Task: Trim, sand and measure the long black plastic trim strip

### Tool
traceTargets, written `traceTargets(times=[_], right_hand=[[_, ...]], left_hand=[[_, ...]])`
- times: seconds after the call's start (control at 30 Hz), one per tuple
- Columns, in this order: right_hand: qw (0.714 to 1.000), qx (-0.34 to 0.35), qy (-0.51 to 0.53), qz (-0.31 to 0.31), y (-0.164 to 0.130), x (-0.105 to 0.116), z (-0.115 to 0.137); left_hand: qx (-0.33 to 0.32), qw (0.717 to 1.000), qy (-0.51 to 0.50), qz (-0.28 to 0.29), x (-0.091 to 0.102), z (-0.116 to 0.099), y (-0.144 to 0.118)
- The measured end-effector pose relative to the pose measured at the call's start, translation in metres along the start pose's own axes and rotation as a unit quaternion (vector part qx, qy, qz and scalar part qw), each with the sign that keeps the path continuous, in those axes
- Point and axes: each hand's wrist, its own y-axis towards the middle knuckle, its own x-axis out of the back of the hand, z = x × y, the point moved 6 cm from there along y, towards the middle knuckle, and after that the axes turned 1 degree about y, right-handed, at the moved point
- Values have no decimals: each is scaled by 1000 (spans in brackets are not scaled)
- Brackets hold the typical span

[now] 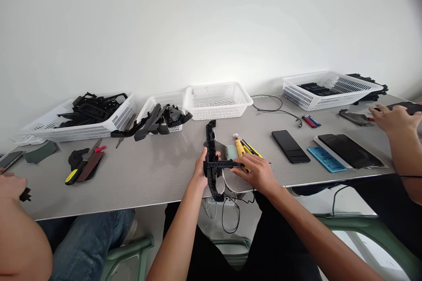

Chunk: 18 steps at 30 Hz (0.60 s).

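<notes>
Plain white wall backs a long grey surface in the head view, its near edge running across the picture just in front of the person's lap. Along the far edge stand four white baskets: a left basket heaped with black parts, a smaller basket with more black parts spilling out, an empty basket, and a right basket tilted on a stack of black pieces.

At the near edge, the left hand grips a long black plastic part that lies lengthwise away from the person, its near end overhanging the edge. The right hand pinches a black caliper laid across that part. Yellow-handled tools lie just behind the right hand.

Bare surface lies open between the left hand and a yellow-handled screwdriver to the left. To the right lie a black phone, a blue card and a dark tablet. A co-worker's hand reaches in at far right; another person's hand sits at far left.
</notes>
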Motion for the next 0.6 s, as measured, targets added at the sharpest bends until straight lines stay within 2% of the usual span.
traceTargets(times=[0.6], right_hand=[[1000,1,-27,12,3,-7,-10]], left_hand=[[-21,1000,0,-6,-1,-1,-2]])
